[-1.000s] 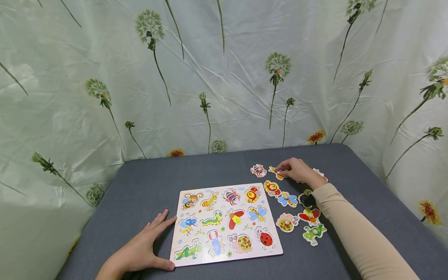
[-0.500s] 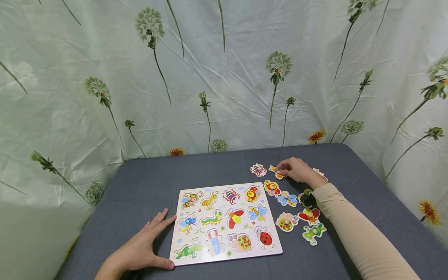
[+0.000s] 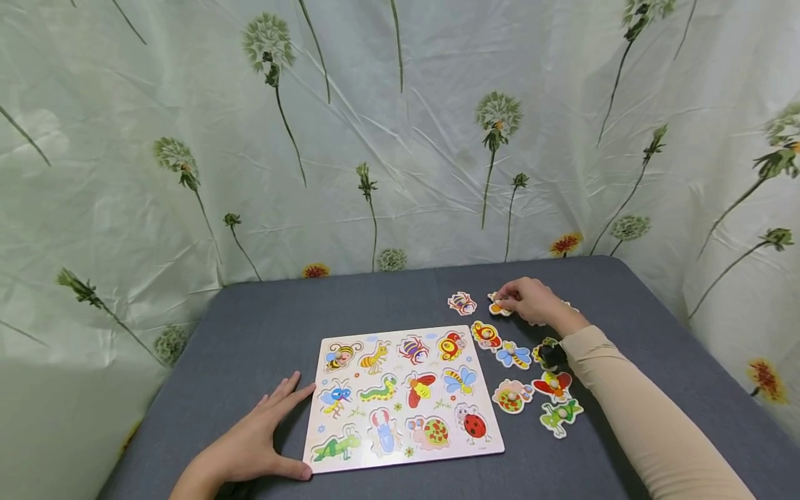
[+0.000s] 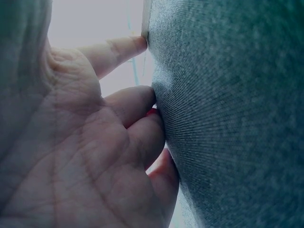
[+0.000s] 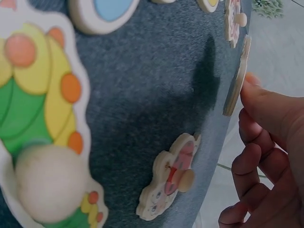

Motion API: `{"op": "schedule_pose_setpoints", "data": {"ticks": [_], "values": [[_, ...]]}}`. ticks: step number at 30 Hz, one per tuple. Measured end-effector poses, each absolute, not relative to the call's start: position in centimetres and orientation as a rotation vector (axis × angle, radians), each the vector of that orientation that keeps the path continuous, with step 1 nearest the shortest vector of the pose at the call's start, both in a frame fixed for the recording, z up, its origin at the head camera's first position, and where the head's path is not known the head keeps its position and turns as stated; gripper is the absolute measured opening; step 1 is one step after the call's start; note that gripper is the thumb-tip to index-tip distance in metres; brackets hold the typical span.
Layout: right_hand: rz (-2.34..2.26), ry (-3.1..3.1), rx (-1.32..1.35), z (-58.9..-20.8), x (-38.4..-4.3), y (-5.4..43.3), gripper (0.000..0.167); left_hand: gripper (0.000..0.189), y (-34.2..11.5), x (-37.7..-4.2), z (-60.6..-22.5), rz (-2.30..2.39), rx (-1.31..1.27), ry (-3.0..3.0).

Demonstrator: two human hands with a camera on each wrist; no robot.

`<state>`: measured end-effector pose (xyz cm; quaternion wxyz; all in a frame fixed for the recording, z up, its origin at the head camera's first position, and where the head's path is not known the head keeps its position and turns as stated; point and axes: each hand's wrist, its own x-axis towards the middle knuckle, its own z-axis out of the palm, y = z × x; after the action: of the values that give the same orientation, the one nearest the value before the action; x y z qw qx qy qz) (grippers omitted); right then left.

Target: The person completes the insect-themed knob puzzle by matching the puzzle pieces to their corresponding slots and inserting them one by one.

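My right hand (image 3: 539, 303) pinches a yellow-and-orange striped insect puzzle piece (image 3: 499, 305) at the back right of the table. In the right wrist view this piece (image 5: 237, 78) shows edge-on, raised off the cloth with a shadow beside it; the fingertips hide its knob. My left hand (image 3: 256, 439) lies spread at the left side of the insect puzzle board (image 3: 359, 467). Its thumb touches the near left corner and its index finger the left edge. In the left wrist view, the fingers (image 4: 128, 102) are extended along the grey cloth.
Right of the board lie several knobbed pieces: a spider (image 3: 462, 303), a blue-winged dragonfly (image 3: 514, 355), a snail (image 3: 512, 398), a red-winged fly (image 3: 553, 386) and a green grasshopper (image 3: 561, 418). A caterpillar piece (image 5: 61, 99) sits under my right wrist. A flowered curtain (image 3: 406, 173) hangs behind.
The striped insect piece has come up off the cloth in my right hand and shifted slightly right, turning a little. My left hand and the board have stayed in place.
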<state>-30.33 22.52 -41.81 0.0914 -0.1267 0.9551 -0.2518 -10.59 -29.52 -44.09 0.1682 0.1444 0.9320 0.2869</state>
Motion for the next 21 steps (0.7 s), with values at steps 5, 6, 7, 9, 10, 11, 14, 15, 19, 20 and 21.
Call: {"op": "schedule_pose_setpoints", "data": {"ticks": [5, 6, 7, 9, 10, 11, 14, 15, 19, 20, 21], "values": [[-0.733, 2.868, -0.374, -41.6, -30.4, 22.2, 0.023, 0.128, -29.5, -10.6, -43.9, 0.825, 0.426, 2.654], [-0.730, 2.874, -0.375, -41.6, -30.4, 22.2, 0.023, 0.128, -29.5, -10.6, -43.9, 0.825, 0.431, 2.656], [-0.730, 2.878, -0.378, -41.6, -30.3, 22.1, 0.023, 0.128, -29.5, -10.6, -43.9, 0.824, 0.434, 2.657], [-0.733, 2.887, -0.380, -41.5, -30.3, 22.0, 0.023, 0.128, -29.5, -10.6, -43.9, 0.820, 0.435, 2.660], [-0.734, 2.890, -0.384, -41.5, -30.2, 21.9, 0.023, 0.128, -29.5, -10.6, -43.9, 0.819, 0.435, 2.660], [-0.733, 2.894, -0.387, -41.5, -30.2, 21.8, 0.022, 0.128, -29.5, -10.6, -44.0, 0.817, 0.434, 2.661], [-0.734, 2.907, -0.402, -41.4, -30.0, 21.6, 0.021, 0.128, -29.5, -10.6, -44.0, 0.815, 0.431, 2.661], [-0.735, 2.911, -0.408, -41.4, -30.0, 21.6, 0.021, 0.128, -29.5, -10.6, -44.1, 0.815, 0.431, 2.661], [-0.750, 2.916, -0.429, -41.1, -29.8, 21.4, 0.022, 0.128, -29.5, -10.6, -44.1, 0.811, 0.437, 2.662], [-0.750, 2.918, -0.433, -41.1, -29.8, 21.3, 0.022, 0.128, -29.5, -10.6, -44.1, 0.812, 0.441, 2.661], [-0.748, 2.922, -0.437, -41.0, -29.7, 21.3, 0.021, 0.128, -29.5, -10.6, -44.1, 0.813, 0.443, 2.660]]}}
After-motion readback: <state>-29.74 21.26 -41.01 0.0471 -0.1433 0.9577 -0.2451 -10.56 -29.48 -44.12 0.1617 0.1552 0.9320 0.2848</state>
